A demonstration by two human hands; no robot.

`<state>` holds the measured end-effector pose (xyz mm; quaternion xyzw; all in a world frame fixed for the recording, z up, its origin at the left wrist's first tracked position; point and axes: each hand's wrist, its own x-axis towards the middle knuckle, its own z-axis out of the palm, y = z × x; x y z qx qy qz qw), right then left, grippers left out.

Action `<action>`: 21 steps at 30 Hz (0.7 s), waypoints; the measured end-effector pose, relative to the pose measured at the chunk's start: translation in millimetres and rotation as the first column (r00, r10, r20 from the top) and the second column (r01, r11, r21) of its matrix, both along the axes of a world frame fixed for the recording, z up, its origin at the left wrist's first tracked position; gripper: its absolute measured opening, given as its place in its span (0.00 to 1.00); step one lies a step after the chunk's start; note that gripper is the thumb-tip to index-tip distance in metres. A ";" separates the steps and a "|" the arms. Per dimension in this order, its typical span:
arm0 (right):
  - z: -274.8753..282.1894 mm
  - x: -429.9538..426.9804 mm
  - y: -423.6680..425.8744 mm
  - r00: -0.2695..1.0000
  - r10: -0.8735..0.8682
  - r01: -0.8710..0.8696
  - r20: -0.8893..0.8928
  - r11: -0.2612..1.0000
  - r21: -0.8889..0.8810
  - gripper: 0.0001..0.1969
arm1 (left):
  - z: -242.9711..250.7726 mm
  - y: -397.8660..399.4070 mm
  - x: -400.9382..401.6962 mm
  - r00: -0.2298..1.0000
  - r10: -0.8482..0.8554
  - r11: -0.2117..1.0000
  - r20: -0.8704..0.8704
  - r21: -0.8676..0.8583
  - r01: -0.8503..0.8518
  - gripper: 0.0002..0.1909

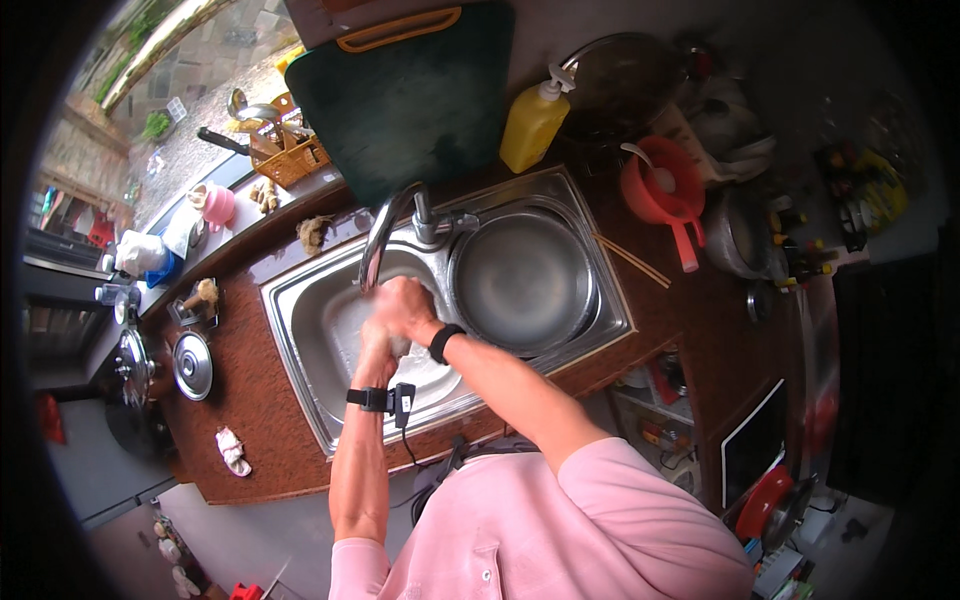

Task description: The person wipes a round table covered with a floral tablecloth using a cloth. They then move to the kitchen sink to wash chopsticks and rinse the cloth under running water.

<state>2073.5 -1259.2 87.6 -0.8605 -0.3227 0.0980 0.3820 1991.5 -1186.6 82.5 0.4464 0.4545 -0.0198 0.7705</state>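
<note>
Both hands meet beneath the curved metal faucet (384,232), over the left basin (311,337) of a stainless steel double sink. My right hand (409,306) lies across my left hand (379,341), knuckles up and fingers bent. Blur around the faucet's mouth hides the fingers. Something pale shows just under the hands; whether it is water or a held object, I cannot tell. Beside them, a large round metal pan (523,281) sits in the right basin with a greyish, cloudy look inside.
Behind the sink stand a dark green cutting board (405,105) and a yellow pump bottle (534,127). Chopsticks (632,260) and a red plastic ladle-like container (660,184) lie to the right. On the left counter are a metal lid (193,365) and a crumpled cloth (233,451).
</note>
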 end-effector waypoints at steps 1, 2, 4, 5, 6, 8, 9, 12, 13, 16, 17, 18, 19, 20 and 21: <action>15.5 1.4 -3.2 0.957 -0.179 0.186 -0.228 0.983 0.010 0.18 | -2.6 5.2 -6.8 0.997 -0.049 0.996 0.057 0.081 0.044 0.15; 8.7 0.7 -1.8 0.934 -0.248 0.233 -0.258 0.969 -0.086 0.21 | -6.5 10.5 -14.3 0.989 -0.101 0.983 0.106 0.166 0.082 0.16; -28.5 16.0 -13.8 0.835 -0.420 0.372 -0.355 0.907 -0.198 0.26 | 13.9 5.4 -8.3 0.973 -0.215 0.958 0.085 0.213 0.193 0.17; -45.8 25.5 -17.9 0.763 -0.478 0.429 -0.436 0.878 -0.212 0.28 | 18.5 3.9 -7.8 0.951 -0.287 0.930 0.116 0.271 0.248 0.17; -48.3 33.3 -24.0 0.754 -0.398 0.383 -0.523 0.913 -0.143 0.29 | 19.3 5.3 -13.6 0.929 -0.344 0.901 0.138 0.328 0.285 0.18; -53.6 40.0 -33.1 0.680 -0.213 0.331 -0.701 0.943 0.035 0.19 | 9.7 17.1 -24.5 0.885 -0.448 0.860 0.131 0.334 0.386 0.27; -38.5 37.6 -30.8 0.640 -0.100 0.296 -0.762 0.947 0.123 0.14 | -9.2 26.3 -32.0 0.938 -0.313 0.935 0.146 0.220 0.278 0.28; -25.6 31.4 -29.7 0.575 0.017 0.368 -0.818 0.888 0.277 0.14 | -19.3 32.8 -30.5 0.997 -0.007 0.998 0.075 -0.063 0.012 0.31; -29.4 26.3 -32.5 0.594 0.055 0.397 -0.802 0.848 0.352 0.14 | -0.9 17.8 -24.3 0.990 0.131 0.983 0.048 -0.137 -0.124 0.26; -31.2 2.9 -13.5 0.856 0.050 0.232 -0.515 0.852 0.469 0.13 | -32.9 19.0 -10.3 0.920 0.315 0.857 0.234 -0.487 -0.169 0.17; -17.8 -9.0 -11.5 0.844 0.074 0.197 -0.531 0.879 0.435 0.11 | -35.0 20.2 -4.4 0.885 0.367 0.796 0.287 -0.590 -0.139 0.16; -4.8 -20.5 -6.8 0.878 0.067 0.168 -0.473 0.883 0.438 0.10 | -54.2 24.3 -0.8 0.892 0.372 0.833 0.257 -0.516 -0.199 0.15; 1.4 -26.8 -3.8 0.909 0.049 0.151 -0.414 0.887 0.436 0.09 | -51.9 25.8 5.9 0.939 0.293 0.825 0.181 -0.545 -0.152 0.13; 7.4 -31.2 -3.9 0.953 0.017 0.120 -0.303 0.896 0.427 0.10 | -65.1 29.9 4.8 0.895 0.306 0.823 0.324 -0.563 -0.077 0.14; 18.9 -36.9 0.3 0.982 0.007 0.074 -0.189 0.903 0.423 0.10 | -89.9 39.6 -2.9 0.825 0.329 0.827 0.459 -0.562 -0.017 0.14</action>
